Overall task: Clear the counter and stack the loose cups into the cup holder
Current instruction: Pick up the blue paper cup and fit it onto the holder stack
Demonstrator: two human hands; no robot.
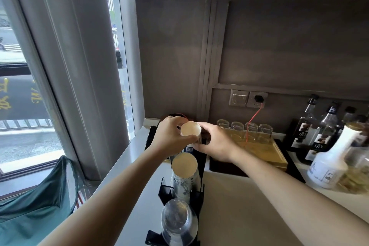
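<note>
- Nearest you: clear plastic cup stack point(178, 223) in the front slot of the black cup holder point(200, 191), mouths up.
- Next slot back: printed paper cup stack point(184, 171), upright, open mouth toward you.
- Your left hand point(169, 136) is closed around a paper cup point(190, 129), thumb and fingers pinching its rim and wall.
- Your right hand point(214, 143) is closed on the same cup's side, lower down; what sits under it is hidden.
- Cup is held at the holder's far end, long axis roughly vertical, mouth tipped slightly toward you.
- Key relation: the far slot looks to lie straight below the cup, so I'd judge the move is a plain drop along the cup's axis. Both hands equally near.
- Room: bare counter point(239, 205) on your right is open; wooden tray point(265, 152) with glass jars point(244, 129) is just beside your right wrist.
- Red cable point(252, 120) hangs over the jars, near your right hand; could snag.
- Left side: counter edge close, window beyond.
</note>
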